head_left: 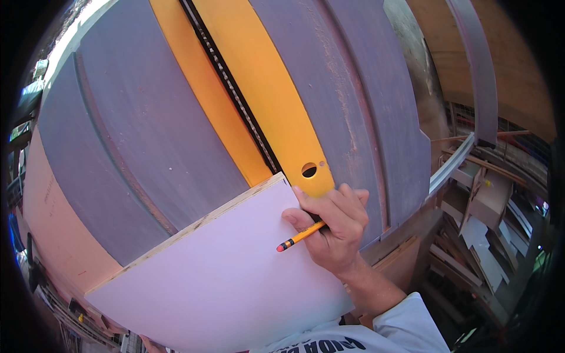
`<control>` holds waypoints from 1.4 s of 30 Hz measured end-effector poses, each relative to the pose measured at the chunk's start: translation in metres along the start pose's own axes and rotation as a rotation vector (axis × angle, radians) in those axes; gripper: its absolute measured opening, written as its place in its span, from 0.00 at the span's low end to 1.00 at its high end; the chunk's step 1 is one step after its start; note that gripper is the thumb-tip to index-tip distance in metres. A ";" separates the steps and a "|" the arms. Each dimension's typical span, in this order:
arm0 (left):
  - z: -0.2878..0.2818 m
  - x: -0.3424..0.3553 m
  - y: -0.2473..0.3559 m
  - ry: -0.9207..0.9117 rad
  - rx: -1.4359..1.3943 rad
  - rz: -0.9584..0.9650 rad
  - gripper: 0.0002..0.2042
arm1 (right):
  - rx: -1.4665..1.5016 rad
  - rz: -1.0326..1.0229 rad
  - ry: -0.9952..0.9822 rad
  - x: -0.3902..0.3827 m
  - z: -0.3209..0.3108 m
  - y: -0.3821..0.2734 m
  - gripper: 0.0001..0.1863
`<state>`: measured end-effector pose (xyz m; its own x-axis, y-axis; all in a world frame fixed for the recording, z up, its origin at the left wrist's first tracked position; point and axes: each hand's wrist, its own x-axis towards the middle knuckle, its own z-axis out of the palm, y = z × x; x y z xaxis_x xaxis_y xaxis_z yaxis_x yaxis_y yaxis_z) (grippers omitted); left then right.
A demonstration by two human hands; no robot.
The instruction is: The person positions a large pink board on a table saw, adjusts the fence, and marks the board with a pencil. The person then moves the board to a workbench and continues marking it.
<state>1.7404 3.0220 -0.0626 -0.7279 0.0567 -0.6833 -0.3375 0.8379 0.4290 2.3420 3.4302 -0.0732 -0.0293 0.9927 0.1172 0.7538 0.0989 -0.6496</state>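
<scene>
My right hand (pixel 338 232) is closed around a yellow pencil (pixel 303 235), whose eraser end points left over a white-faced board (pixel 218 270). The fingers are curled, and the thumb and forefinger are at the board's far right corner. A raw, layered wood edge shows along the board's far side. That corner meets the near end of a dark slot (pixel 235 97) in a yellow insert plate (pixel 265 76). At the bottom edge, a small skin-coloured patch (pixel 152 344) beside the board may be my left hand; its fingers cannot be made out.
A grey machine table (pixel 147 88) with long grooves lies under the board, with sawdust streaks right of the plate. A metal rail (pixel 452 162) runs off its right side. Wood offcuts (pixel 482 247) are piled at the lower right. A pale wooden panel (pixel 59 223) borders the left.
</scene>
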 end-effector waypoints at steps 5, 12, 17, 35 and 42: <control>-0.002 0.001 -0.001 0.000 0.002 0.004 0.34 | 0.011 0.002 -0.005 0.000 0.000 -0.001 0.16; 0.000 0.003 0.001 0.005 -0.001 0.011 0.34 | 0.021 -0.008 0.012 0.000 0.001 0.001 0.16; 0.001 0.005 0.002 0.010 0.001 0.017 0.34 | 0.022 -0.015 0.006 -0.001 0.001 0.001 0.15; -0.006 0.009 0.000 0.028 0.001 0.032 0.33 | 0.037 -0.027 0.008 0.002 0.000 0.000 0.14; -0.007 0.010 -0.002 0.031 -0.003 0.039 0.33 | 0.036 -0.036 0.000 0.002 0.001 0.000 0.14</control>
<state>1.7297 3.0175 -0.0661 -0.7590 0.0725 -0.6471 -0.3102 0.8335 0.4572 2.3419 3.4321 -0.0738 -0.0560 0.9884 0.1415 0.7280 0.1374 -0.6717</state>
